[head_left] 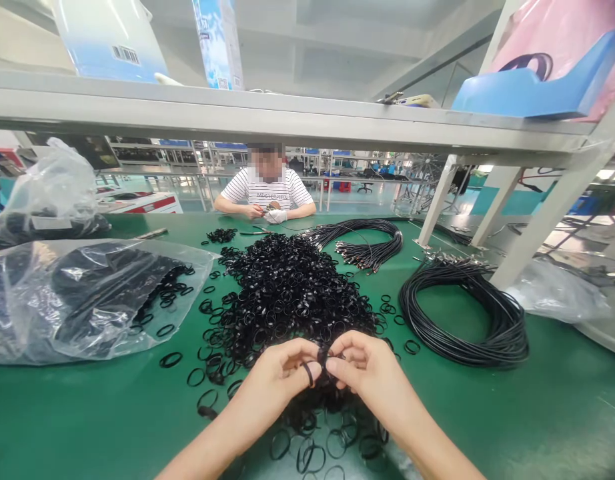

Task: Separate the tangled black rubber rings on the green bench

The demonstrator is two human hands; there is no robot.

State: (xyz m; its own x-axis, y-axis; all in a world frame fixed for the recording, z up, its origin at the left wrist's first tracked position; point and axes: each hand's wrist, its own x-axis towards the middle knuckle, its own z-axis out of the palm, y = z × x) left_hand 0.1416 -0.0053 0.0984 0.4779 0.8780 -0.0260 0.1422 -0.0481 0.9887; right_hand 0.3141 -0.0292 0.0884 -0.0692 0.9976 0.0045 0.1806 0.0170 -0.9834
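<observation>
My left hand (pixel 287 370) and my right hand (pixel 362 363) meet at the near side of a large heap of black rings (pixel 297 287). Both are closed in a pinch, thumbs against fingers. Between the fingertips is a small black ring (pixel 323 357), partly covered by them. Another thin black band (pixel 308 375) loops around my left thumb. Loose rings (pixel 312 453) lie scattered on the green tabletop (pixel 112 413) below and beside my wrists.
A clear plastic bag (pixel 97 313) with black rings spilling from its mouth lies on the left. Coiled black cables (pixel 462 360) rest at the right, and a cable bundle (pixel 372 233) lies behind the heap. A shelf (pixel 287 123) spans overhead. Across the table sits a person (pixel 267 193).
</observation>
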